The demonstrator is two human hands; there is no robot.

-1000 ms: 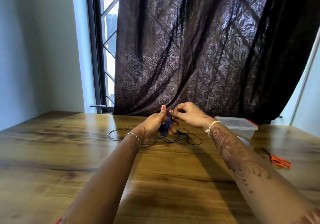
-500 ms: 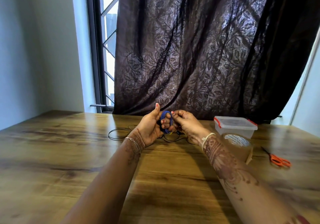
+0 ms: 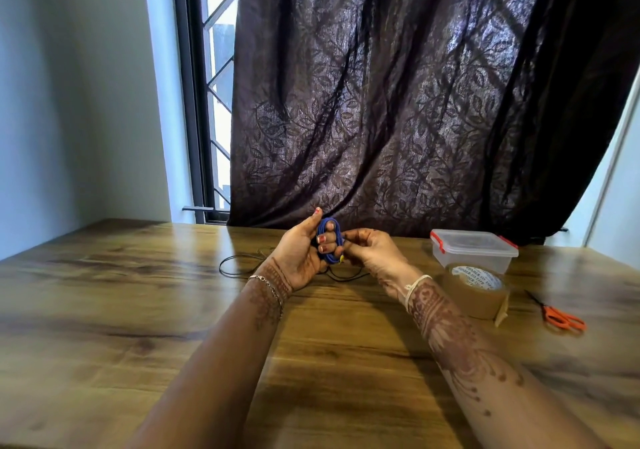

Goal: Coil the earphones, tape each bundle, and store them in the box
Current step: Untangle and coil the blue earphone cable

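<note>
Blue earphone coil (image 3: 328,228) is held up over the table (image 3: 104,310), far middle, between both hands. Left hand (image 3: 298,258): grip clamped on the coil, fingers curled over the loops, thumb pointing up. Right hand (image 3: 374,252): grip pinched on the coil's lower right edge beside a small yellow bit, plug or bud, cannot tell.

Handling, judged: thin cable, very light, limp but springy. The loops will likely pop open the moment the clamp eases. Best hold is one pinch across all the strands at the side of the coil, leaving the middle bare for tape. Don't tug at the plug or bud ends; the joints there are the weak spots. The smooth jacket may slide, so the pinch should be firm, not hard.

Black earphone cable (image 3: 239,265) lies loose and uncoiled on the table, just below and behind the hands. Clear plastic box (image 3: 474,251), red clips, lid on, sits to the right. Brown tape roll (image 3: 476,292) is just in front of it; whether they touch, cannot tell. Orange scissors (image 3: 561,318) are further right, apart from the roll. Reaching the tape will need one hand free, so the other must hold the whole coil alone.
</note>
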